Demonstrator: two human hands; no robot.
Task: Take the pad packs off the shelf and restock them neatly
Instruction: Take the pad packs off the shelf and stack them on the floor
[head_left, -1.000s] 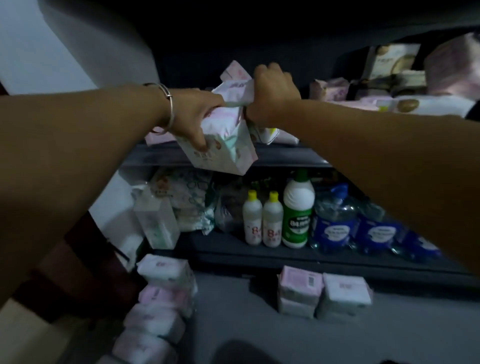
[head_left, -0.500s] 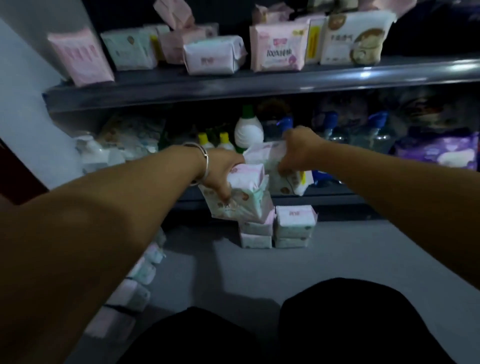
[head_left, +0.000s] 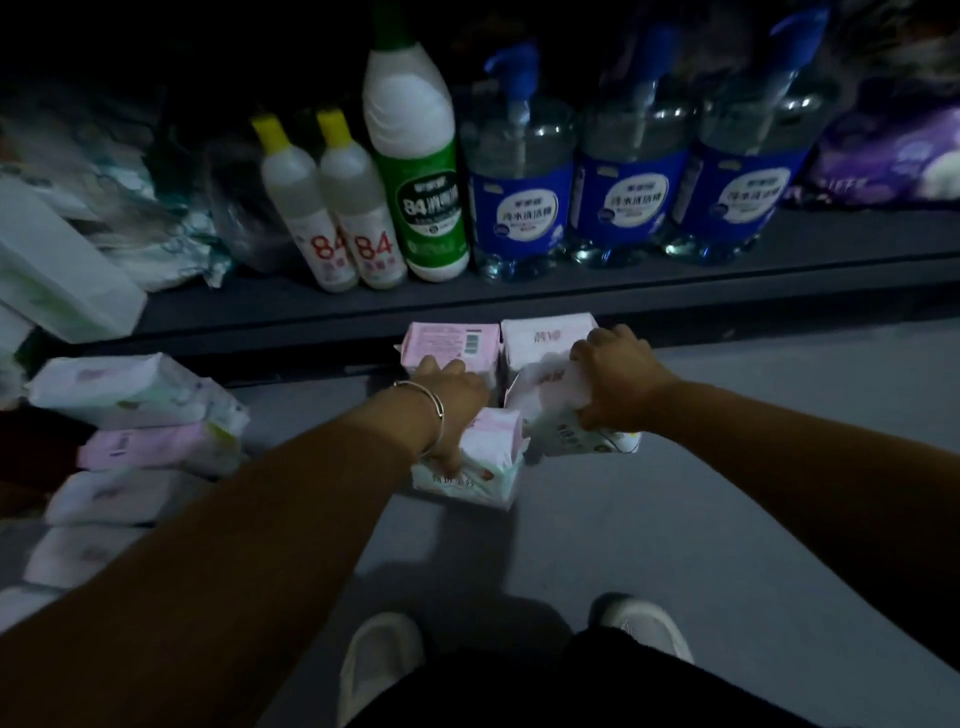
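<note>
On the grey floor (head_left: 701, 499), just near of the bottom shelf (head_left: 519, 299), the left hand (head_left: 452, 402) curls its fingers over a pink-and-mint pad pack (head_left: 480, 465). The right hand (head_left: 615, 382) grips a white pad pack (head_left: 561, 421) to its right, fingers wrapped over its top. Two more pink packs (head_left: 452, 340) sit just beyond.

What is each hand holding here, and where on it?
Left hand grips a pad pack by its top; right hand grips another pack at its upper right end.
</note>
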